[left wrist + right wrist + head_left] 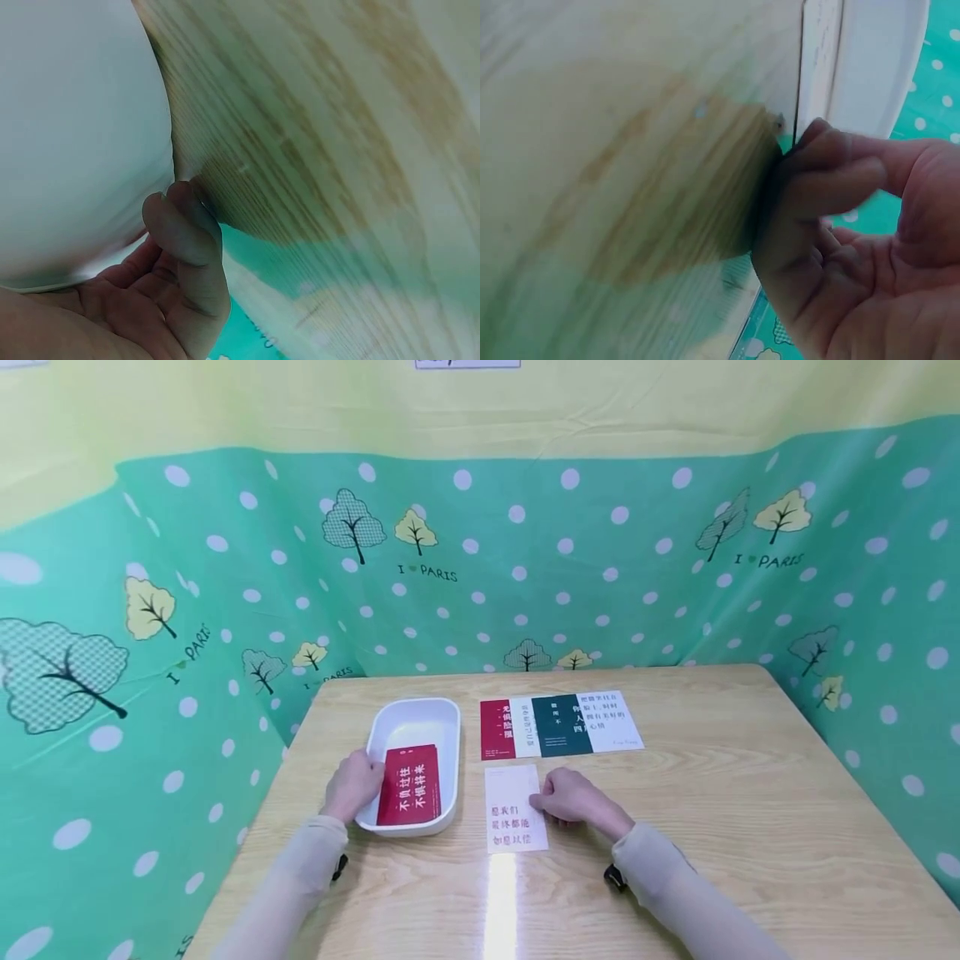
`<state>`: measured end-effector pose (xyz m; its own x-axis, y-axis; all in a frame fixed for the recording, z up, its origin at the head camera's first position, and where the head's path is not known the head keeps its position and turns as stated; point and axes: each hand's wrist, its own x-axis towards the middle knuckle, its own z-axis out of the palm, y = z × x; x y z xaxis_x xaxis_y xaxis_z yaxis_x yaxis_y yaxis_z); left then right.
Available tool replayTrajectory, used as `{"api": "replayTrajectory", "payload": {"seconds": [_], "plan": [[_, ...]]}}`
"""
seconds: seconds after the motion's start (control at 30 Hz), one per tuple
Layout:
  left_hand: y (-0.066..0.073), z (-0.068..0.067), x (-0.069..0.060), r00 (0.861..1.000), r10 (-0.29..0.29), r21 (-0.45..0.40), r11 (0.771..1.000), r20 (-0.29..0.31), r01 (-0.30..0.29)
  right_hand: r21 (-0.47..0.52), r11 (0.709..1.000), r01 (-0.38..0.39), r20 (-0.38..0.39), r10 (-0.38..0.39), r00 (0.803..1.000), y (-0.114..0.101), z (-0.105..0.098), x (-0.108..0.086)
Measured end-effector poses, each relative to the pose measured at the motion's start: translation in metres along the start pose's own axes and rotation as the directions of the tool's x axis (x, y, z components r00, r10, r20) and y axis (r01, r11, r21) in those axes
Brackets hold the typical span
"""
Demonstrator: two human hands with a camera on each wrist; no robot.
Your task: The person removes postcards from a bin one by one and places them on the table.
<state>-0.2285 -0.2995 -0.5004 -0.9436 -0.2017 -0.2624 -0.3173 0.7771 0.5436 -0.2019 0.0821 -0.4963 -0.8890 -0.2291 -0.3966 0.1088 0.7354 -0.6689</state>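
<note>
A white plastic tub (405, 714) stands at the left of the table, with red cards (408, 785) bearing white lettering inside it. My left hand (355, 783) grips the tub's left rim, thumb over the edge beside the red cards. In the left wrist view the curled fingers of the left hand (169, 277) are against the tub's wall (82, 135). A white card (513, 818) with red lettering lies in front of me on the table. Its right edge is pinched by my right hand (573, 797). The right wrist view has the right hand (840, 225) at the card's edge.
Behind the white card, a row of overlapping cards runs from a red card (495, 743) through dark green ones (558, 727) to a white card (615, 722). The wooden table (720, 793) is enclosed by a green patterned cloth (517, 560).
</note>
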Motion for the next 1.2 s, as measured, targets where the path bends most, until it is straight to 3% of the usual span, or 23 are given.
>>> {"api": "replayTrajectory", "payload": {"seconds": [0.3, 0.53, 1.2], "plan": [[0.0026, 0.0014, -0.0035, 1.000, 0.004, 0.030, 1.000, -0.014, -0.003, -0.017, 0.997, 0.070, 0.040, -0.069, 0.997, 0.0034, -0.0006, -0.0022], [0.0021, 0.0021, -0.0033, 1.000, -0.001, 0.038, 0.999, -0.012, 0.002, -0.072, 0.996, 0.061, 0.023, -0.060, 0.998, -0.0004, 0.0023, -0.0020], [0.0009, 0.0033, -0.0013, 1.000, 0.010, 0.035, 0.999, -0.021, -0.009, -0.097, 0.995, 0.039, 0.008, -0.039, 0.999, -0.0040, 0.0055, 0.0049]]}}
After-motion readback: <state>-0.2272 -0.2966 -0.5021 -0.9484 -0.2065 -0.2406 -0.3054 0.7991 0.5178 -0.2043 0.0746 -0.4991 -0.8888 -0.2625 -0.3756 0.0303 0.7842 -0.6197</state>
